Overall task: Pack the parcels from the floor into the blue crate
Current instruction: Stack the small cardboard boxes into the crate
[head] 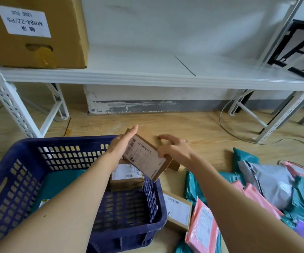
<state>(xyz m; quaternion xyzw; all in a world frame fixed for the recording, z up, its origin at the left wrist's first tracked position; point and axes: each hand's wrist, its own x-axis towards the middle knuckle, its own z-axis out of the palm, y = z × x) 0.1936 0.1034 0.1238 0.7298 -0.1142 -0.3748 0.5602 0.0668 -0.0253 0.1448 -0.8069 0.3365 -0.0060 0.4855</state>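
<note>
Forearms (65, 207) out, flat left hand (123, 145) and pinching right hand (174, 150) are holding tilted brown cardboard box (143, 157) over blue slotted crate (154, 198); weak pinch possibly risking slip.

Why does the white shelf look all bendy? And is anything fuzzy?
Head view: the wide lens bows the shelf edge and splays its legs; the black frame in the top right corner is smeared; the barcodes on the held box look fairly sharp; the light is soft, with no strong glare.
</note>
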